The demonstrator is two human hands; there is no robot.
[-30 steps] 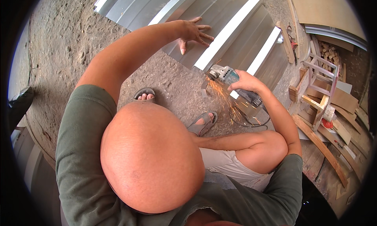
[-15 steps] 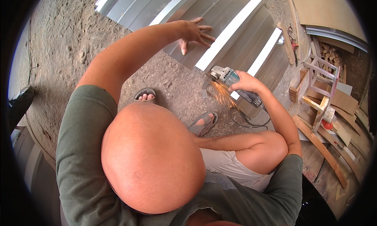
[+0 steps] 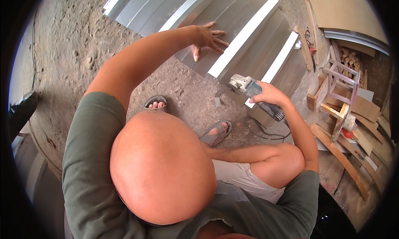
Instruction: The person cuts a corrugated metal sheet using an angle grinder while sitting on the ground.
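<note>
A ribbed grey metal sheet [image 3: 243, 58] lies on the ground ahead of me. My left hand [image 3: 208, 40] rests on it with fingers spread, between two raised ribs. My right hand [image 3: 269, 94] is wrapped round the body of an angle grinder [image 3: 253, 88], a grey and teal tool with a metal gear head. The grinder's head is at the sheet's near edge, just right of the bright middle rib; its disc is hard to make out. No sparks show. A small bent scrap of metal [image 3: 217, 99] lies on the ground beside the edge.
The grinder's black cord [image 3: 270, 136] loops on the ground near my right knee. To the right stand a small wooden frame [image 3: 341, 83] and scattered boards [image 3: 338, 160]. Wooden strips [image 3: 305, 52] lie beyond the sheet. My sandalled feet [image 3: 217, 133] are close to the sheet's edge.
The orange sparks under the grinder are gone. My right hand has shifted the grinder slightly right and nearer to me. My left hand stays spread on the sheet.
</note>
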